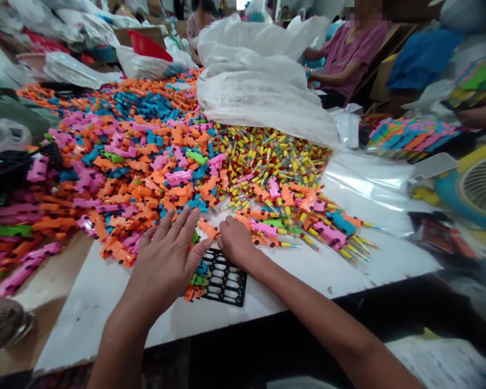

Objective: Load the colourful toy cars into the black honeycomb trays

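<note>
My left hand (168, 262) reaches over the left side of a black slotted tray (243, 289), fingers stretched out towards the pile of toy cars (146, 183). Below its thumb, a few small toy cars sit in the tray's left column, among them a green one (198, 280) and an orange one (194, 294); my hand hides part of that column. At the tray's far edge, my right hand (237, 240) is closed, with an orange toy car (208, 229) at its fingertips. Slots on the tray's right side show white board through them.
Yellow-and-clear tubes (267, 154) are heaped beside the cars, with a large white plastic bag (263, 86) behind. Tubes with cars on them lie right of my hand. Further right are a fan (481, 178) and filled trays (417, 135). A person in pink (348, 54) sits opposite.
</note>
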The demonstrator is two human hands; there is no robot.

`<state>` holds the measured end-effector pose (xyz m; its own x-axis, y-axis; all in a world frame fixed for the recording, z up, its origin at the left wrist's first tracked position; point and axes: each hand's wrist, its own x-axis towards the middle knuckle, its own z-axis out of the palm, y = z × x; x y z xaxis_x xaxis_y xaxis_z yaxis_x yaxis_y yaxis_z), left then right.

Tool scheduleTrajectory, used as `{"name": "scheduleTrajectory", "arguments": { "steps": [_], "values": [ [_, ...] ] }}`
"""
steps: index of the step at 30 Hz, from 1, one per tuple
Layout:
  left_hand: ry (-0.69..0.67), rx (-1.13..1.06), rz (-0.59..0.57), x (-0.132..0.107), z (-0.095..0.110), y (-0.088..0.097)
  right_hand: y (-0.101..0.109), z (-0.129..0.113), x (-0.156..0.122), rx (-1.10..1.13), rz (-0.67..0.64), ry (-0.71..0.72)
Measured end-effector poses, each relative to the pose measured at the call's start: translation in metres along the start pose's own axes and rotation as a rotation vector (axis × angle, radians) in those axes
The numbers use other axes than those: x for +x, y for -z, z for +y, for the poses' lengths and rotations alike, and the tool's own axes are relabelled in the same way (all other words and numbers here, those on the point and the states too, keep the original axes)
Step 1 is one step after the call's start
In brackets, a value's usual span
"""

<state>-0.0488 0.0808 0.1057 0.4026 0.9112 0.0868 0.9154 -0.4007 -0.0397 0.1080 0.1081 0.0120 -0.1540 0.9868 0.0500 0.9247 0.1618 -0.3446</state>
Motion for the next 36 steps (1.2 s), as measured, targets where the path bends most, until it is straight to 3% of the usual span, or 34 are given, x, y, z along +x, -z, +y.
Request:
{"name": "scheduleTrajectory", "arguments": {
  "steps": [2,4,7,9,12,16,18,24,29,31,34,36],
  "values": [
    [-0.004,-0.008,-0.005,0.0,0.0,0.001,0.002,0.007,-0.003,0.112,0.023,-0.064],
    [-0.009,-0.016,-0.009,-0.001,0.0,0.001,0.004,0.016,-0.011,0.382,0.026,-0.121],
    [-0.009,-0.024,-0.005,0.0,0.0,0.0,-0.001,0.021,-0.024,0.962,-0.114,-0.105],
    [-0.011,-0.028,0.004,0.0,-0.001,-0.001,-0.009,0.018,-0.029,1.227,-0.228,-0.041],
    [-0.022,-0.028,0.016,0.001,-0.002,-0.002,-0.021,0.01,-0.031,1.361,-0.306,0.02],
    [-0.034,-0.028,0.01,0.0,-0.002,-0.002,-0.024,0.007,-0.03,1.408,-0.311,0.041],
    [-0.029,-0.026,0.012,0.0,-0.002,-0.002,-0.023,0.009,-0.031,1.344,-0.296,0.09],
    [-0.048,-0.043,0.044,0.001,-0.003,-0.004,-0.027,0.011,-0.036,0.757,-0.104,0.363],
    [-0.015,-0.038,0.018,0.001,-0.001,-0.003,-0.022,0.014,-0.04,0.718,-0.054,0.429],
    [0.006,-0.035,0.009,0.001,0.0,-0.002,-0.008,0.026,-0.048,0.664,0.101,0.394],
    [0.0,-0.043,-0.004,0.0,-0.001,0.0,0.019,0.059,-0.064,0.34,0.354,0.149],
    [0.004,-0.062,-0.032,0.001,-0.001,0.002,0.034,0.082,-0.072,-0.007,0.345,-0.028]
  ]
}}
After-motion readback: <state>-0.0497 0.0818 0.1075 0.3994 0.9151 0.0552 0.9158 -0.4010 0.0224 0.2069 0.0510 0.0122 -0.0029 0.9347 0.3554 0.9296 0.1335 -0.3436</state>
